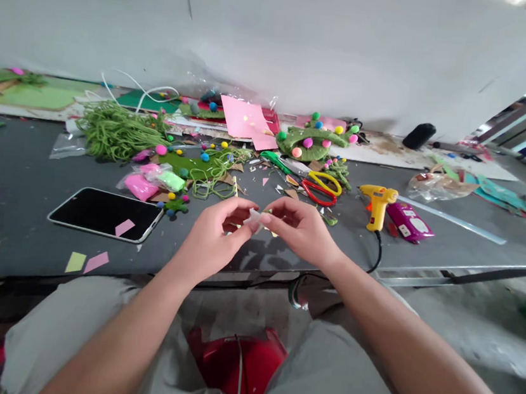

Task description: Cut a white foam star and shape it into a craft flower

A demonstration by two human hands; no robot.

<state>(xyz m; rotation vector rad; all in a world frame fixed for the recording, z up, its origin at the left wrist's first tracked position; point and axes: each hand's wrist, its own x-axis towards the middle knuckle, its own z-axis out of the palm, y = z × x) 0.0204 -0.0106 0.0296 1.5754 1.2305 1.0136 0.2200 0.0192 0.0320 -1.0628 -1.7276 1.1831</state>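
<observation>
A small whitish piece (254, 219), thin and crumpled or star-like, is pinched between both hands above the front edge of the grey table (199, 247). My left hand (220, 236) holds its left side with thumb and fingertips. From the right, my right hand (301, 228) grips it with thumb and forefinger. Beyond the hands lie green-handled scissors (277, 161) and others with yellow and red handles (324, 185). Left of my left hand rests a phone (107, 213) with a pink paper scrap on its screen.
A yellow glue gun (377, 204) with a black cord stands right of the hands, beside a purple packet (409, 223) and a ruler (454, 220). Green yarn (120, 131), pink paper (246, 121), pompoms and scraps cover the back. A red stool (242, 364) is below.
</observation>
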